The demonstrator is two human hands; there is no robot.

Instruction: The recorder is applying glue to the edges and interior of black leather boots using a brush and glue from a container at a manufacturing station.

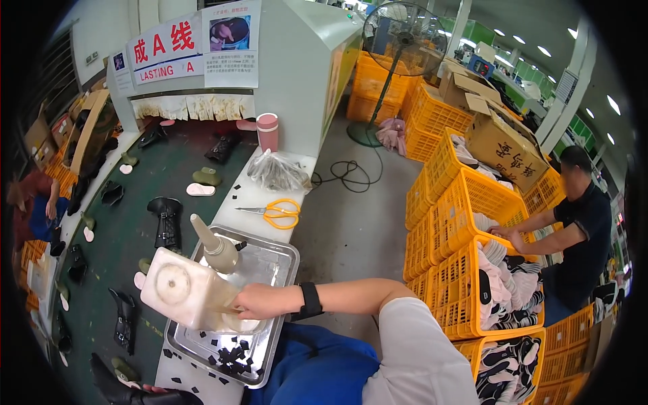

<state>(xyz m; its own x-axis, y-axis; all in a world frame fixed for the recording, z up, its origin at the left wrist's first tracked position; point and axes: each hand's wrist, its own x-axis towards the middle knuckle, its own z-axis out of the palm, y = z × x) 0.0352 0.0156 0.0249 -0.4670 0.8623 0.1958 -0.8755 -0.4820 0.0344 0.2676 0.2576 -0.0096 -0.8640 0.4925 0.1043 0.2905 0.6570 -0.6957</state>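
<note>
At the lower left, my left hand [159, 389] shows only a few fingers, closed around a black boot [128, 390] held at the belt's near edge. My right hand [260, 301] reaches across a metal tray [290, 260] with its fingers bent down at the side of a white square plastic container [181, 289]. The container hides part of those fingers, and what they grip cannot be made out. A beige bottle with a long nozzle [219, 251] stands on the tray behind the container. Small black pieces [236, 358] lie in the tray's near end.
A green conveyor belt [98, 223] carries boots, including one upright [166, 219], towards a grey machine [297, 61]. Yellow-handled scissors [280, 213], a plastic bag [278, 170] and a pink cup [268, 131] lie along the ledge. Yellow crates [445, 290] and a co-worker [574, 216] are at right.
</note>
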